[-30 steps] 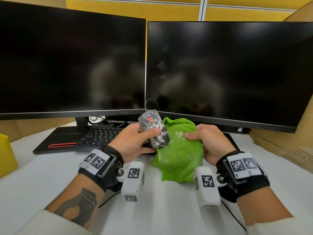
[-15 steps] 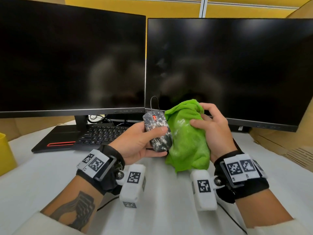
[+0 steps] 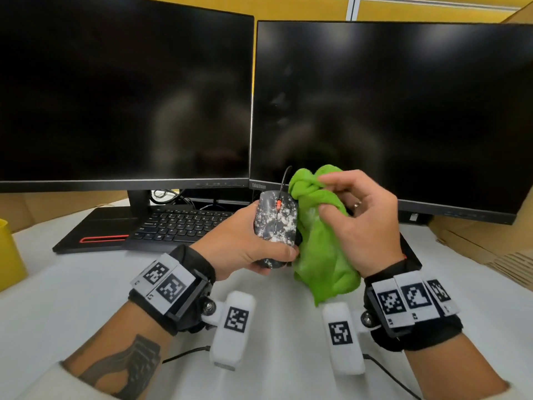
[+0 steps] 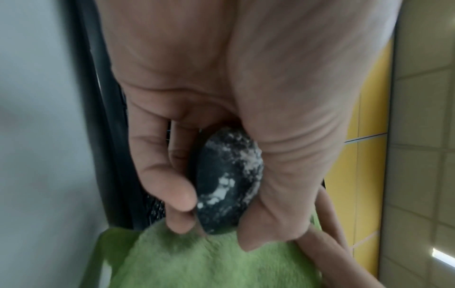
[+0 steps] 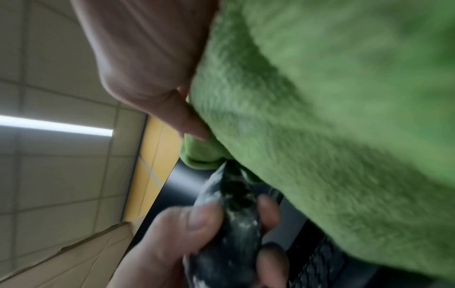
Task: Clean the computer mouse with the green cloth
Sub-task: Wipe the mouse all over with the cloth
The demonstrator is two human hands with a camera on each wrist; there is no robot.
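Observation:
A black wired computer mouse (image 3: pixel 275 223) speckled with white powder, with a red scroll wheel, is held above the desk. My left hand (image 3: pixel 245 246) grips it from the left, thumb along its near edge; the left wrist view shows fingers and thumb curled round the mouse (image 4: pixel 229 175). Just right of it hangs the bunched green cloth (image 3: pixel 320 243), held by my right hand (image 3: pixel 357 223) with thumb and fingers pinching its upper part. The cloth (image 5: pixel 320 117) touches the mouse's (image 5: pixel 229 224) right side. White dust marks the cloth.
Two dark monitors (image 3: pixel 389 111) stand close behind the hands. A black keyboard (image 3: pixel 178 223) and a laptop base with a red stripe (image 3: pixel 98 232) lie under the left monitor. A yellow container (image 3: pixel 8 255) sits at the left edge, cardboard (image 3: pixel 484 246) at the right. The desk (image 3: pixel 86 298) is white.
Both hands rose from the desk. The right hand lifted and bunched the cloth higher beside the mouse. The mouse now stands more upright in the left hand.

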